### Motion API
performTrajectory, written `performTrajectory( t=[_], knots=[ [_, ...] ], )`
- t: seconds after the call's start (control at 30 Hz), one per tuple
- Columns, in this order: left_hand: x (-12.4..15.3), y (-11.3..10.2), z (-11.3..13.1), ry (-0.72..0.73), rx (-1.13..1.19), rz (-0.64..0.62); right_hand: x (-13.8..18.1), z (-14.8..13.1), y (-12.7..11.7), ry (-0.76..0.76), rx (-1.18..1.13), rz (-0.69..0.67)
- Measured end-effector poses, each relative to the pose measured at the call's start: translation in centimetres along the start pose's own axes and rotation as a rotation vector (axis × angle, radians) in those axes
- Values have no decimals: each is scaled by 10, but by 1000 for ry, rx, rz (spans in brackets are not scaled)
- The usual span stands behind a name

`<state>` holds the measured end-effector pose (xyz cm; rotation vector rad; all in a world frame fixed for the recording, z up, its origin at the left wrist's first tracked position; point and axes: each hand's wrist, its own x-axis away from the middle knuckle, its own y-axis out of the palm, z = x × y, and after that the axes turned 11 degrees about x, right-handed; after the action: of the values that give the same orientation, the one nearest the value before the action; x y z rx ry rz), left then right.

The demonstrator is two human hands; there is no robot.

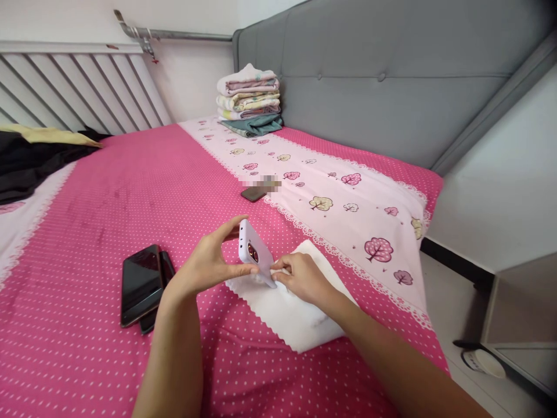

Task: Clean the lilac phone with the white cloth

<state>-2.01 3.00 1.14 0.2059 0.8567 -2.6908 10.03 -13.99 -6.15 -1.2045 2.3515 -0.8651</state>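
My left hand [209,261] grips a phone in a pale lilac case [256,252], thumb on the back and fingers at the far edge. The phone stands tilted, with its round camera ring facing me. My right hand [302,276] has its fingers pinched together at the phone's lower right edge, with a bit of white cloth showing at the fingertips. Beneath the phone and right hand, the white cloth [300,331] with a zigzag edge lies spread on the pink dotted bedspread [226,360]. The phone's screen side is hidden from me.
Left of my left arm, a dark phone [141,284] overlaps another dark flat item [167,267]. Farther off lies a dark phone-like object [253,193], partly blurred. Folded cloths [249,98] are stacked against the grey headboard [391,87]. Black clothing [35,162] lies at far left.
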Motion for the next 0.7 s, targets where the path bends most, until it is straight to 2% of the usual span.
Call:
performTrajectory(
  t=[0.2,0.33,0.5,0.7],
  knots=[
    [-3,4,-4,-49,30,73,0,0,-3,-50,74,14],
    [-6,6,-7,-97,58,148,2,-8,-7,-83,-28,113],
    [-9,11,-8,-152,93,236,4,-17,-11,-208,-95,279],
    [-12,20,-4,-212,121,308,4,-18,-11,-299,-114,366]
  ],
)
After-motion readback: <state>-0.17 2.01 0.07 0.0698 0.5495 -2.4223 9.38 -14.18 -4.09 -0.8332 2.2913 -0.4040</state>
